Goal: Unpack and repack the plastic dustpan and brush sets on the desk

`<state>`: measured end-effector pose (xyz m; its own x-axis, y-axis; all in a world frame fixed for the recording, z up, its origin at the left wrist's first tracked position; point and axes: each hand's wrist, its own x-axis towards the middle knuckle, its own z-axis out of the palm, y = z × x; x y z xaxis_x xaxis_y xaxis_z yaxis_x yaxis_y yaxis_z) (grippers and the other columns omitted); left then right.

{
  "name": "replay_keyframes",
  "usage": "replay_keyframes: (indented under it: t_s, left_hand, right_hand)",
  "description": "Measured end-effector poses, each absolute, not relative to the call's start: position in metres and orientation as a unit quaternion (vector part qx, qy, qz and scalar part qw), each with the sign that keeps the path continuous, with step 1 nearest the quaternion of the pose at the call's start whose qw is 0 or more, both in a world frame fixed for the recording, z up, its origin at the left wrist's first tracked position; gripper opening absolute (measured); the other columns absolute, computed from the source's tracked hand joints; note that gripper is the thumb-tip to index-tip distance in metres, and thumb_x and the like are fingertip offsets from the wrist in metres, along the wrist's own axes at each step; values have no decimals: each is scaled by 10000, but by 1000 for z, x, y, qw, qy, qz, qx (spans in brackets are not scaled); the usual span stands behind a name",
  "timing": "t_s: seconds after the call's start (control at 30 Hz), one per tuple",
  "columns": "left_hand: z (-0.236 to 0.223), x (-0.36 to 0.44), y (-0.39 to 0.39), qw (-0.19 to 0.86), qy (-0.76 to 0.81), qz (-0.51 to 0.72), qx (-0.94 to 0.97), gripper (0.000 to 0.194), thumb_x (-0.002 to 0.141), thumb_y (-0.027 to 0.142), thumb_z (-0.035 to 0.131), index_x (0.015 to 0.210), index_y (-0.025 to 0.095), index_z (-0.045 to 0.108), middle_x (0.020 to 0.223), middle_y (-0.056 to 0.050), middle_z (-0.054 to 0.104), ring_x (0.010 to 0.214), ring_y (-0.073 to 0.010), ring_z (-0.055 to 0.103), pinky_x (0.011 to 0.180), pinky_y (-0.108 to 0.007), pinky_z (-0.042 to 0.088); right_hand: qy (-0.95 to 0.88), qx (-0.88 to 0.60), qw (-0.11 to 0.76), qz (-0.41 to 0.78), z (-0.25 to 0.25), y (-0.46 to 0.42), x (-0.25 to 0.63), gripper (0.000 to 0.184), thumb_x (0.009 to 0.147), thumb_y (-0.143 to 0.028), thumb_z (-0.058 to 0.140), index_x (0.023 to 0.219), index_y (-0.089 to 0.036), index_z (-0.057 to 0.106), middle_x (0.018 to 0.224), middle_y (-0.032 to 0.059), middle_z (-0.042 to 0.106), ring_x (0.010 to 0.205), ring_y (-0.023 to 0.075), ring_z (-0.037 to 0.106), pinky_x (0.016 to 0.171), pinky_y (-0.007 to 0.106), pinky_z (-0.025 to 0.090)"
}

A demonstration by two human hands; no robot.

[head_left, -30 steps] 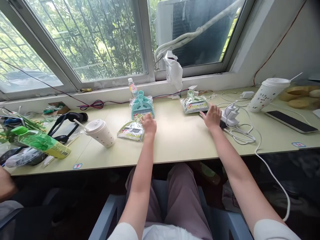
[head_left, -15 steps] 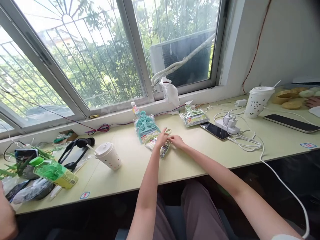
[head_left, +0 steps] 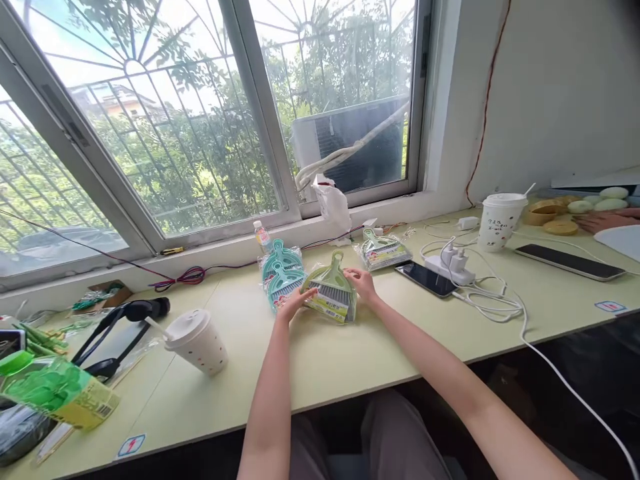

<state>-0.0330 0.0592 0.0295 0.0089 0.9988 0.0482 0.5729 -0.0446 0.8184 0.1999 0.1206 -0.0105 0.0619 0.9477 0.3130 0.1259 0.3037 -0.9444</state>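
I reckon the teal dustpan sets (head_left: 281,276) left of mid-frame could get knocked if the left hand (head_left: 293,305), gripping the green dustpan set (head_left: 330,297) at centre, slips on its glossy wrap (head_left: 352,308), the right hand (head_left: 363,284) pinching its right edge

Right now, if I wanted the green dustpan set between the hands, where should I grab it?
Probably pinch the green dustpan set by its narrow handle, coming from the far side: the handle points that way, while the left hand and right hand are at the wider part.
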Motion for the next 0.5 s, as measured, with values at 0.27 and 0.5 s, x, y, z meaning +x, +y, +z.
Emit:
replay_keyframes:
  t_s: [0.27, 0.5]
  left_hand:
    - [22, -20, 56, 543, 516, 396, 531, 284, 838, 401, 651, 1013, 182, 699, 1040, -77, 753, 996, -215, 698, 885, -343, 562]
    - [20, -22, 56, 582, 480, 407, 515, 441, 758, 313, 723, 1167, 176, 627, 972, -82, 754, 855, -206, 714, 786, -325, 562]
  right_hand:
    - [-663, -464, 534, 246, 4, 107, 221, 284, 911, -420, 585, 988, -206, 756, 1204, 69, 730, 942, 239, 706, 826, 333, 561]
    - [-698, -533, 474, 55, 13, 88, 215, 361, 990, -377, 443, 1266, -223, 619, 1375, 85, 610, 1123, 261, 625, 913, 365, 493]
